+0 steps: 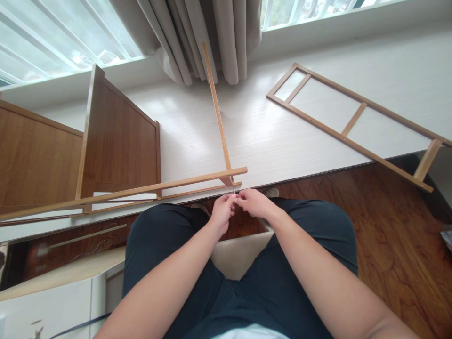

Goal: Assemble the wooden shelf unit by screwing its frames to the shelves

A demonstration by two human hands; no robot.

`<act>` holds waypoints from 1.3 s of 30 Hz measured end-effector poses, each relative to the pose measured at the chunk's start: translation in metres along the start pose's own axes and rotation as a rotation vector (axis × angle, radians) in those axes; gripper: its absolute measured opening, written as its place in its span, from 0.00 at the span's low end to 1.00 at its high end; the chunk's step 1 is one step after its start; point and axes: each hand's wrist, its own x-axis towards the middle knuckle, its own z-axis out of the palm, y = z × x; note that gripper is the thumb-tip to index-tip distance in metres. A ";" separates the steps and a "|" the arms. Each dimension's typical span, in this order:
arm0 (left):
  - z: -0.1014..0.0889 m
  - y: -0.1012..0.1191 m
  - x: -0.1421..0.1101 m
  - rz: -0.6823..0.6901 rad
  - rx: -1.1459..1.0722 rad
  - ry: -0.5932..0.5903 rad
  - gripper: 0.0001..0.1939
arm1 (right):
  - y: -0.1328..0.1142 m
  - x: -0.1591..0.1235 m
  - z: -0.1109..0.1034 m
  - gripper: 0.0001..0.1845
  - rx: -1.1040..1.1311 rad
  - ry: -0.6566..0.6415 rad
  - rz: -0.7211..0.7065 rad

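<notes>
My left hand (222, 212) and my right hand (252, 201) meet between my knees, both closed in a pinch with fingertips close together. A thin metal rod (234, 189), too small to name exactly, sticks up from between the fingertips. Its upper end meets the end of a wooden crosspiece (219, 125) that runs away from me toward the curtain. Just in front of my hands are the ends of two long wooden rails (183, 179), part of a frame with brown panels (123, 136) standing at the left.
A ladder-like wooden frame (344, 136) lies on the white platform (190, 122) at the right, partly overhanging its edge. Grey curtains (226, 42) hang at the back between windows. Below is a brown wood floor (399, 245). Small metal pieces (37, 332) rest on a white surface (49, 306) at lower left.
</notes>
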 end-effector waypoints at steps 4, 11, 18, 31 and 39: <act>0.000 0.000 0.000 -0.001 -0.009 -0.004 0.22 | 0.002 0.001 0.000 0.16 -0.005 0.007 0.019; 0.001 0.001 0.000 -0.002 -0.002 0.013 0.21 | 0.007 0.002 -0.001 0.13 0.021 -0.019 0.042; 0.001 0.000 0.001 -0.004 -0.004 0.009 0.22 | 0.010 0.006 0.003 0.11 0.018 -0.015 0.037; 0.001 0.000 0.002 -0.007 -0.014 0.027 0.22 | 0.009 0.009 0.010 0.13 -0.054 0.000 0.006; 0.001 0.002 0.000 0.026 0.027 0.029 0.22 | 0.005 0.005 0.004 0.17 -0.010 -0.032 0.028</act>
